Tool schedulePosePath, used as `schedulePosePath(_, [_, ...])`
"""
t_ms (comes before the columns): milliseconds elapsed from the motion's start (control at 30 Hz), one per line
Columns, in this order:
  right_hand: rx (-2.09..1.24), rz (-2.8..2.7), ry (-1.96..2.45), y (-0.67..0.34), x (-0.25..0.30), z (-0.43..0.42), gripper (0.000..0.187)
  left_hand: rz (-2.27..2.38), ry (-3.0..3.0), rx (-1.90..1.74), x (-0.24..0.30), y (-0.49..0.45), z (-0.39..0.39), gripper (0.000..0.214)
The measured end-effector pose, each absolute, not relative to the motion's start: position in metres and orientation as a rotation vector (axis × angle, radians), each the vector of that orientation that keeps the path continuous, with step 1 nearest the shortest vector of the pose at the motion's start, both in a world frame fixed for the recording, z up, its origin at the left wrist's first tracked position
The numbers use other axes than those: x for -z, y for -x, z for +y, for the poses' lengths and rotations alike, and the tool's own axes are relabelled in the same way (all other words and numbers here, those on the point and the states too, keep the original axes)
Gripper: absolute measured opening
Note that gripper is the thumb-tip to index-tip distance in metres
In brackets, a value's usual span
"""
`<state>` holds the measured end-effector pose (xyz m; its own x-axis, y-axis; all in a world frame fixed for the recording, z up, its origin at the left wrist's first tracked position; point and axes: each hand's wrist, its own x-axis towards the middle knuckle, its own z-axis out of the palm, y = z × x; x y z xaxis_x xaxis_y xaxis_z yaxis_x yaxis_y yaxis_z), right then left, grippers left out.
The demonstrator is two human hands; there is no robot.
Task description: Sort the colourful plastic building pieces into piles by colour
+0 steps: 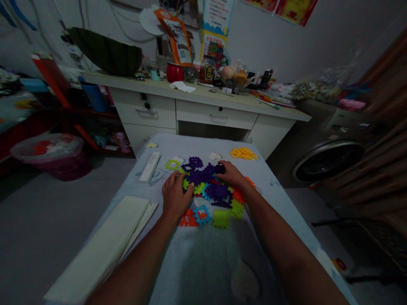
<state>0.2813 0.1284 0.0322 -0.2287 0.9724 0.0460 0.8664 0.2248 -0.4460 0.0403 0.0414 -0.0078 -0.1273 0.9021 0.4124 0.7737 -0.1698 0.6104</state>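
A loose pile of plastic interlocking building pieces lies on the cloth-covered table, with purple pieces (203, 176) on top. Lime green pieces (221, 218), an orange-red piece (188, 218) and a blue square frame piece (202, 214) show along its near side. At the pile's left edge is my left hand (175, 195), thumb and fingers apart, touching the pieces there. My right hand (232, 174) reaches in from the right, its fingers closed around the end of a dark purple piece; the fingertips are partly hidden.
Yellow pieces (243, 153) form a separate heap at the table's far right. A narrow white box (149, 167) and a folded pale sheet (104, 245) lie along the left side. Behind stands a cluttered white desk (197, 91); a washing machine (330, 144) is on the right.
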Motion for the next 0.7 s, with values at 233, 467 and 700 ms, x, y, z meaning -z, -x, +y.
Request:
schedulePosePath(233, [-0.721,-2.350,1.048,-0.255,-0.065,0.093,0.041,1.963,-1.907,-1.220,0.003,-0.042,0.037,0.052])
schedulePosePath(467, [-0.730,-2.017,1.239,-0.301,-0.074,0.132,0.036,1.840,-2.028,-1.266,0.000,-0.044,0.035,0.064])
schedulePosePath(700, [-0.221,-1.394,2.165,-0.385,-0.040,0.223,0.090,1.862,-2.137,-1.133,0.006,-0.045,0.036,0.065])
